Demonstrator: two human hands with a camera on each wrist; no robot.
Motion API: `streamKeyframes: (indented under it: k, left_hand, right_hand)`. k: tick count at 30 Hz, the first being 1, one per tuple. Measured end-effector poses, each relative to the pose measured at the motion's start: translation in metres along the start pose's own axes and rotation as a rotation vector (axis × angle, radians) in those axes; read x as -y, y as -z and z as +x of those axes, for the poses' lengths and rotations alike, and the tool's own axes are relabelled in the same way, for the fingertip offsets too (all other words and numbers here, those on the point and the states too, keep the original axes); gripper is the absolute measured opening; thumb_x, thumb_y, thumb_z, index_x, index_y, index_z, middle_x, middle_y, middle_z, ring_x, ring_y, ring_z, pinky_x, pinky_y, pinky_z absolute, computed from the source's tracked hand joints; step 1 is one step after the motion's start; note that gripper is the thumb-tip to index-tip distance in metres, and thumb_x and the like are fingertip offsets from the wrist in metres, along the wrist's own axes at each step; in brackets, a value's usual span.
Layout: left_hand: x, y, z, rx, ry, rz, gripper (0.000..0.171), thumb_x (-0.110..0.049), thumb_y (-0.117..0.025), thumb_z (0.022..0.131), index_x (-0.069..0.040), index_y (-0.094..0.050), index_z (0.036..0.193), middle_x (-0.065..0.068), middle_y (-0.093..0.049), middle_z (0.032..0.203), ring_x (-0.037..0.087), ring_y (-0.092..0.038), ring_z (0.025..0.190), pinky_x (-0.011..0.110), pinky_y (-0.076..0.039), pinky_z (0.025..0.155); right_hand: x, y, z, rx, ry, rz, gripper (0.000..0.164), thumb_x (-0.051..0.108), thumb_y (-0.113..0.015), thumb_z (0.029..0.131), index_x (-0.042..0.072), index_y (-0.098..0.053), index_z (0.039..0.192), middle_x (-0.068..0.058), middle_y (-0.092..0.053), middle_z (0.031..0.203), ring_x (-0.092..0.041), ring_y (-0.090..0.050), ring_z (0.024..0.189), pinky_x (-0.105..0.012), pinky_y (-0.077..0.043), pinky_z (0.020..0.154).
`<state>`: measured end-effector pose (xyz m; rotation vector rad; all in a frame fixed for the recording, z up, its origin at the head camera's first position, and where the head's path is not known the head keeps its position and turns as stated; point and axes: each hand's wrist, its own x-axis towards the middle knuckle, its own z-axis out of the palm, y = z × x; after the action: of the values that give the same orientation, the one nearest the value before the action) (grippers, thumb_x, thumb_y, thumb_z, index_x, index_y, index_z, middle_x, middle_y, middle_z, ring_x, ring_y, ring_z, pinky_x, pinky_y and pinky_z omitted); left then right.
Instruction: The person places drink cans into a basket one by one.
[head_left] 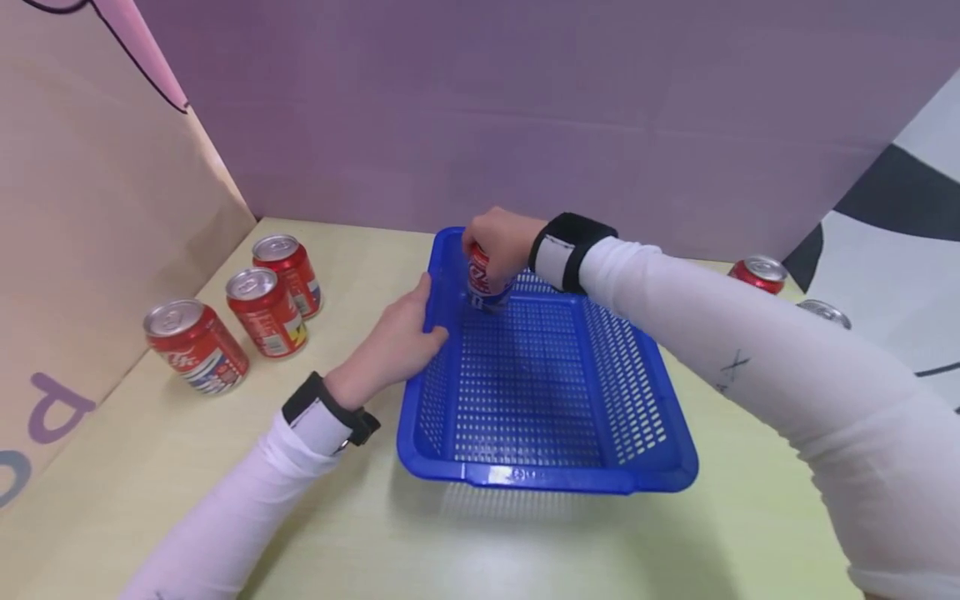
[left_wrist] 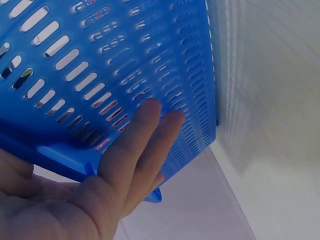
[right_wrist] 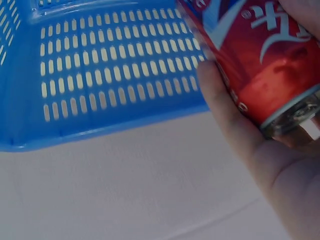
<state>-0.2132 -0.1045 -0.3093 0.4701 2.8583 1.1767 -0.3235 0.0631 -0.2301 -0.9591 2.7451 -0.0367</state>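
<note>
A blue plastic basket (head_left: 558, 478) with slotted walls stands on the table. My left hand (head_left: 393, 337) holds its left rim, thumb on the inner side. In the left wrist view the fingers (left_wrist: 137, 145) lie along the outside of the slotted wall. My right hand (head_left: 506, 237) reaches into the far left corner and grips a red soda can (head_left: 478, 279) from above. The right wrist view shows this can (right_wrist: 272, 60) close up, between fingers and palm. Whether its base touches the basket floor I cannot tell.
Three red soda cans (head_left: 197, 346) stand on the table left of the basket. Two more cans (head_left: 759, 273) are at the far right, partly behind the right sleeve (head_left: 720, 333). A purple panel (head_left: 540, 125) closes off the back, with side panels left and right.
</note>
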Motion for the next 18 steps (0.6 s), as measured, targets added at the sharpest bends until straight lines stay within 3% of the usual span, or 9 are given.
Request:
streamKeyframes:
  k: [9,18]
  left_hand:
    - [-0.002,-0.003,-0.003,0.001,0.004,0.003,0.078,-0.01,-0.056,0.095,0.01,-0.008,0.152,0.028,-0.023,0.154,0.036,-0.028,0.14,0.045,-0.025,0.113]
    - [-0.004,-0.005,-0.003,0.016,0.003,-0.03,0.077,-0.009,-0.054,0.096,0.008,-0.005,0.153,0.027,-0.024,0.154,0.036,-0.034,0.137,0.046,-0.034,0.108]
  right_hand:
    - [-0.001,-0.018,0.012,-0.046,-0.039,0.02,0.047,0.011,-0.088,0.068,0.004,-0.063,0.107,-0.006,-0.064,0.092,-0.02,-0.063,0.082,-0.029,-0.056,0.068]
    - [-0.001,-0.023,0.018,-0.057,-0.028,-0.001,0.045,0.012,-0.088,0.069,0.004,-0.065,0.107,-0.006,-0.064,0.094,-0.02,-0.062,0.084,-0.03,-0.056,0.07]
